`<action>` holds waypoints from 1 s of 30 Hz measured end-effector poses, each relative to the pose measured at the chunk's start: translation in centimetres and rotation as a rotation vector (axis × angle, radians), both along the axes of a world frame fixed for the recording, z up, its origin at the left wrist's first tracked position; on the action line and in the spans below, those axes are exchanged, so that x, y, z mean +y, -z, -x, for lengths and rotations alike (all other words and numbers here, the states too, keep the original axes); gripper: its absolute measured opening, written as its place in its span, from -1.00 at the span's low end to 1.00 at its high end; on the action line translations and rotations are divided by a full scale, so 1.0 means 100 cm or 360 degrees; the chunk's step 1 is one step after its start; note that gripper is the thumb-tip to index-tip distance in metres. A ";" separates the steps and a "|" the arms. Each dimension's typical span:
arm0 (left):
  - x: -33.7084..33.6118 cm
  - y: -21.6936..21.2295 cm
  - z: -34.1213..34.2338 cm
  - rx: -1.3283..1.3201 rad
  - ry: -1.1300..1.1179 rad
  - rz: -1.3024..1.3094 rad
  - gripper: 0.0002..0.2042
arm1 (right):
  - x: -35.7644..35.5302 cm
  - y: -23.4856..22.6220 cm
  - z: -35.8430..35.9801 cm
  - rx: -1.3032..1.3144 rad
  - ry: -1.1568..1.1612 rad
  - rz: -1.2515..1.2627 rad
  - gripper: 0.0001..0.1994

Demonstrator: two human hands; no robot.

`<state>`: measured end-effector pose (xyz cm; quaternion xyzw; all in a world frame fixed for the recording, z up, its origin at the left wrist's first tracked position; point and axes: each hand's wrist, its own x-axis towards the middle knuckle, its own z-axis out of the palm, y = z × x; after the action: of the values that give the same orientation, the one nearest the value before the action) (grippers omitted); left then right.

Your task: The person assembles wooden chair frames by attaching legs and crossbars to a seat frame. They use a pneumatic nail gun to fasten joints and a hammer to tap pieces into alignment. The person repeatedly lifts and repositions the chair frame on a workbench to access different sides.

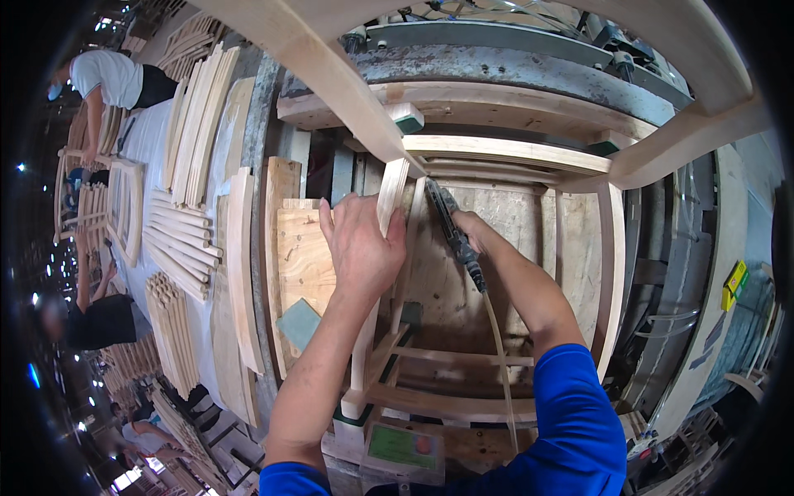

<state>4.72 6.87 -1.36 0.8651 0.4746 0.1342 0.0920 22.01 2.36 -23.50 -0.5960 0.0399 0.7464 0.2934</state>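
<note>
A pale wooden chair frame lies clamped on a work jig in front of me. My left hand wraps around one upright leg of the frame, just below where it meets the curved rail. My right hand grips a slim black air tool, its tip pointing up toward the joint next to the leg. A hose runs from the tool's rear down toward me.
Stacks of curved wooden slats and turned spindles cover the bench at left. Other people work at far left and lower left. A grey metal machine beam runs behind the frame. A yellow-green box sits at right.
</note>
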 end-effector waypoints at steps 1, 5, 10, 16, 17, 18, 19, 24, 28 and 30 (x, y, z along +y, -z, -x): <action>0.000 0.001 0.002 -0.0013 -0.0009 0.0016 -0.72 | -0.001 0.002 0.001 -0.0004 -0.0031 -0.0011 -0.52; 0.007 -0.004 -0.017 -0.0136 0.0089 -0.0063 -0.74 | -0.015 0.029 -0.024 -0.0361 -0.0115 -0.0018 -0.43; 0.001 0.006 0.005 -0.0002 -0.0008 -0.0038 -0.71 | -0.048 -0.030 0.005 -0.1347 -0.1597 -0.0293 -0.04; 0.003 0.004 0.000 0.0024 -0.0008 0.0020 -0.71 | -0.084 -0.035 0.063 -0.1028 -0.2054 -0.0769 -0.13; 0.003 0.004 -0.001 0.0014 -0.0002 0.0008 -0.71 | -0.088 -0.031 0.071 -0.1057 -0.2067 -0.0801 -0.13; 0.003 0.005 -0.001 0.0005 0.0002 -0.0003 -0.71 | -0.092 -0.027 0.078 -0.1085 -0.2080 -0.0834 -0.13; 0.003 0.005 -0.002 -0.0005 0.0006 -0.0014 -0.70 | -0.095 -0.023 0.083 -0.1113 -0.2093 -0.0867 -0.12; 0.003 0.008 0.003 0.0052 -0.0021 0.0021 -0.69 | -0.095 -0.022 0.090 -0.1106 -0.2135 -0.1007 -0.13; 0.003 0.007 0.001 0.0041 -0.0004 0.0019 -0.68 | -0.096 -0.019 0.093 -0.1224 -0.2169 -0.0964 -0.17; 0.004 0.008 -0.002 0.0011 0.0026 -0.0054 -0.70 | -0.101 -0.013 0.082 -0.1080 -0.2099 -0.0871 -0.22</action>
<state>4.88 7.24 -2.11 0.8708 0.4655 0.1385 0.0766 13.77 -7.72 -22.17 -0.5985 -0.5983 0.5270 -0.0774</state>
